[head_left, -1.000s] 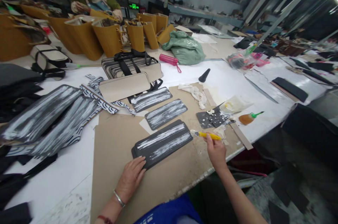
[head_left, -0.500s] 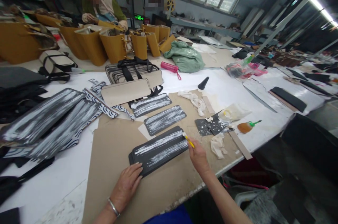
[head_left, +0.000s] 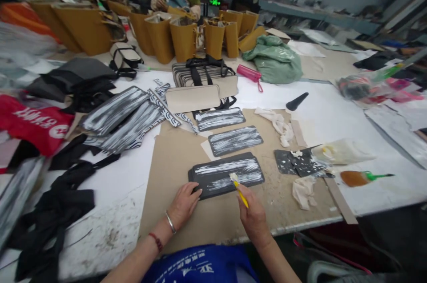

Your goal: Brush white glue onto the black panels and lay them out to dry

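Left hand flat, fingers spread, pinning black panel on table; right hand gripping yellow brush, bristles on panel.

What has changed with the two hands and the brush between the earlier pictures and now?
The right hand carried the yellow brush from the glue-smeared scraps at the right over to the nearest black panel; its bristles now rest on the white streaks near the panel's middle. The left hand stayed pressed on the panel's left end. The two streaked panels behind it did not shift.
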A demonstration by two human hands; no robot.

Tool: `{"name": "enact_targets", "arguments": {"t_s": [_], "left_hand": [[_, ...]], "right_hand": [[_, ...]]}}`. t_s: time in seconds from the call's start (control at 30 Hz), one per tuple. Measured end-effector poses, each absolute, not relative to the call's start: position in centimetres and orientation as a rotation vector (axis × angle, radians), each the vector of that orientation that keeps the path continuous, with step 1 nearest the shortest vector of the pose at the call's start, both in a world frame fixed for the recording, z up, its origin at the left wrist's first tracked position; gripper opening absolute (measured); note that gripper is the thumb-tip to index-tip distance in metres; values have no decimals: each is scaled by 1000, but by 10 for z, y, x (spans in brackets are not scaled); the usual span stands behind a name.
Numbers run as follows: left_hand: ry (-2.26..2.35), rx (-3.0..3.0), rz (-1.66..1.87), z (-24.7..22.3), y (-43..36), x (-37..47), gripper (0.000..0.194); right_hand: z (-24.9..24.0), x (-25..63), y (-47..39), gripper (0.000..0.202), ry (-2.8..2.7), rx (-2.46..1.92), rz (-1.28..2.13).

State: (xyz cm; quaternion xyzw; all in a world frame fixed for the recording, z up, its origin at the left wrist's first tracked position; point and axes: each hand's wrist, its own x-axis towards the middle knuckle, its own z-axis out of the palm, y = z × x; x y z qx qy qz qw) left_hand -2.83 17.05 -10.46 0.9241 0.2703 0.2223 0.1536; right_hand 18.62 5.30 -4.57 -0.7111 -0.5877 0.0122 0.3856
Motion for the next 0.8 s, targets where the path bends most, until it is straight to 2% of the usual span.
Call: {"name": "enact_targets", "arguments": {"t_s": [0.2,0.33,0.53,0.73,0.8], "left_hand": [[785,2608,663,-107,169,-31,20],[812,2575,752,-107,166,-31,18],[813,2561,817,-106,164,-31,18],[833,2592,854,-110,164,-33,16],[846,2600,868,-111,164,-34,15]], "right_hand": [[-32,145,85,32,-1518,-1664,190],[-47,128,109,35,-1676,-1533,220],[-50,127,89,40,-1780,-1466,400],[-27,134,71,23,-1346,-1721,489],[-31,132,71,24,-1139,-1793,582]]}}
